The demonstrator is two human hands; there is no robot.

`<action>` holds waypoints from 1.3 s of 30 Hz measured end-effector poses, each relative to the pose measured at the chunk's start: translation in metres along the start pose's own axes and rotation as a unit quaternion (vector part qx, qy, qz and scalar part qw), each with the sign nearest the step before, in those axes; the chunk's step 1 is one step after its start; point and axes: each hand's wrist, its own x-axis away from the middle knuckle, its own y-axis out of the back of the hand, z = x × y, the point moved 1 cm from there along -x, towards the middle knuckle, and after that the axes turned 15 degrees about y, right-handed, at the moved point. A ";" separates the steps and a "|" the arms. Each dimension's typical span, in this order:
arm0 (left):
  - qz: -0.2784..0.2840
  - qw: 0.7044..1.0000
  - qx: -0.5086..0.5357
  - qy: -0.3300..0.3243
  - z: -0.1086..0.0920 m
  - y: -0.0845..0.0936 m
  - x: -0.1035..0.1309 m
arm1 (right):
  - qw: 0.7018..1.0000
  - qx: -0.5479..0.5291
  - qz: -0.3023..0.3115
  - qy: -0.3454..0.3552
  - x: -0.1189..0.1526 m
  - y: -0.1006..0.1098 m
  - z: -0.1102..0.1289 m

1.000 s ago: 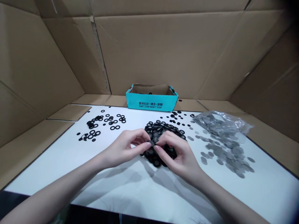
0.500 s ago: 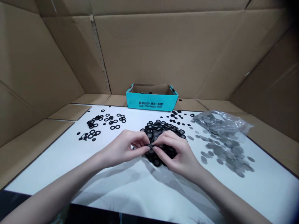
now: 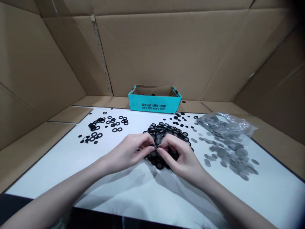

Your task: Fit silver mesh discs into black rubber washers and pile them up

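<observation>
From my head view, the left hand [image 3: 130, 151] and right hand [image 3: 183, 156] meet over the worktop [image 3: 57, 168], thumb and finger of each pinching one small dark piece [image 3: 155, 147]; the fingertips cover most of it, so I can't tell its full shape. It sits just above a heap of black rings with grey centres [image 3: 165, 128], and my hands block part of that heap. Off to the left I see loose black rings [image 3: 113, 121] scattered with a few small dots among them. Behind the heap, slightly right, lie small black discs [image 3: 175, 118]. Further right, grey discs [image 3: 224, 153] spread out from a clear plastic bag [image 3: 240, 126]. A teal box [image 3: 154, 104] stands at the back, its front wall hiding most of its inside, and cardboard walls [image 3: 166, 47] close in the back and both sides.
</observation>
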 end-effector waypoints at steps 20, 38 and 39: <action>0.013 0.994 0.099 0.042 -0.004 0.003 0.000 | 0.999 -0.017 -0.001 -0.032 0.002 -0.001 -0.002; 0.006 0.999 0.033 0.014 -0.004 0.001 -0.002 | 0.999 0.042 0.012 0.008 0.003 -0.002 -0.007; 0.003 0.999 0.038 0.012 -0.003 -0.001 -0.003 | 0.999 0.032 0.013 0.002 0.003 -0.002 -0.008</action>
